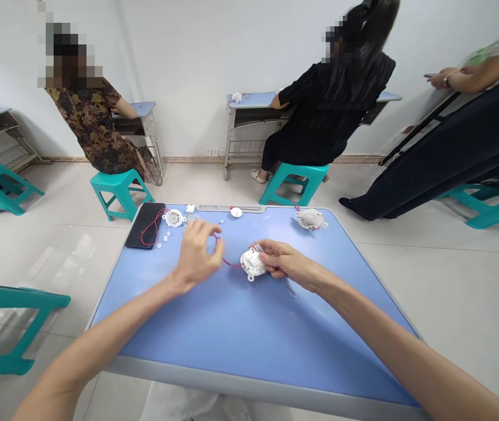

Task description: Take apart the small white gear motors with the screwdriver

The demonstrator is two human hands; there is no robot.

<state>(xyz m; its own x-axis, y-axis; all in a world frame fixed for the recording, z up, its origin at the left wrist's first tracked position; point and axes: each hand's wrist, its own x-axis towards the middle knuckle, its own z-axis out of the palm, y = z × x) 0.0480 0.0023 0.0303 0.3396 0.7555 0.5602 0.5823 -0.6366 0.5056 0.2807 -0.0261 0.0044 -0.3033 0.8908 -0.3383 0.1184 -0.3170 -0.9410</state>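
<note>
My right hand (pixel 287 263) grips a white round plastic housing (pixel 253 264) with small mounting ears, above the middle of the blue desk (pixel 232 333). A red wire (pixel 231 265) runs from the housing toward my left hand (pixel 199 248). That hand hovers left of the housing, thumb and fingers apart, with nothing visible between them. Below my right hand a thin metal rod (pixel 291 287) sticks out; its other end is hidden. Behind my left hand lies another white round housing (pixel 174 218) with red wire, partly by a black phone-like slab (pixel 143 227).
A third white housing (pixel 311 219) lies at the desk's far right. A white disc (pixel 236 212) and several small white pieces (pixel 165 238) lie near the far edge. Beyond are people seated at desks on green stools (pixel 295 181), and a standing person (pixel 442 152) at right.
</note>
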